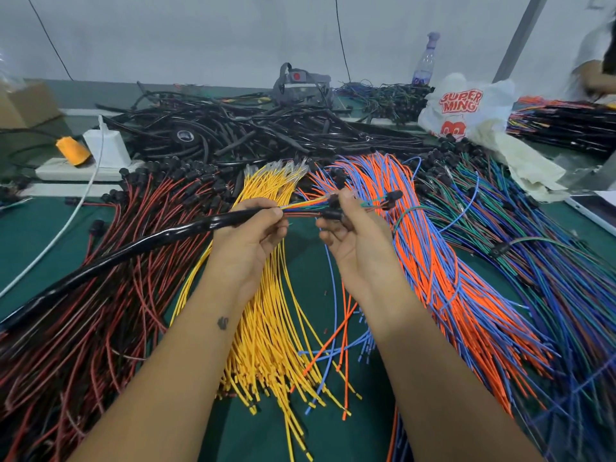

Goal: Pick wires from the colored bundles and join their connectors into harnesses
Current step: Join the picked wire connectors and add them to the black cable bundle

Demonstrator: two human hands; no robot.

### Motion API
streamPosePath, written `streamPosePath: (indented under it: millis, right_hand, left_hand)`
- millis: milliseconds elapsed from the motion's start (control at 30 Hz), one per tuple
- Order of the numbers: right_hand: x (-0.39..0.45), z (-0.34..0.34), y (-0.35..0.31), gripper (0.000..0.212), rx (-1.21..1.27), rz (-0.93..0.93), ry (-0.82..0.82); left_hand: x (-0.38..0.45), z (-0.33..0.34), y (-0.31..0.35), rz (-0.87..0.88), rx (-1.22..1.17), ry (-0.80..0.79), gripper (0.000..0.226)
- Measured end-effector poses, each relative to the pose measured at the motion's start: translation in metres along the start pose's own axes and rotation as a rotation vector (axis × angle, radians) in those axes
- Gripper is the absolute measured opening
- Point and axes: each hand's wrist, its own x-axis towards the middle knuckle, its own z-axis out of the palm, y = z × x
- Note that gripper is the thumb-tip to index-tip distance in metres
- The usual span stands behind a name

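On the green tabletop (pixel 300 268) of wire bundles, the left hand (pixel 248 235) grips the black sleeved harness (pixel 133 248) while the right hand (pixel 353 238) pinches its black connectors (pixel 333 211), so joining seems in hand; mating next needs alignment.

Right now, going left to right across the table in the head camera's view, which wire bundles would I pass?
Red and black wires → yellow wires → orange and blue wires → green, blue and purple wires. The two hands work above the yellow and orange bundles.
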Motion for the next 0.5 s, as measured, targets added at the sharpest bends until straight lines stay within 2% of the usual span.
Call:
streamPosePath:
  millis: [100,233,500]
  right_hand:
    - [-0.0006,-0.0005,-0.0014,0.007,0.001,-0.033,-0.064]
    - [-0.0012,-0.0021,-0.0017,0.026,-0.048,-0.048,-0.107]
    - [-0.0020,-0.0036,-0.0030,0.035,-0.037,-0.046,-0.140]
  left_hand:
    - [0.0004,0.0012,0.0014,-0.020,-0.070,0.064,0.021]
    - [0.0018,0.0015,0.0024,-0.046,-0.114,0.095,0.014]
    - [0.0006,0.0010,0.0030,-0.073,-0.101,0.057,0.012]
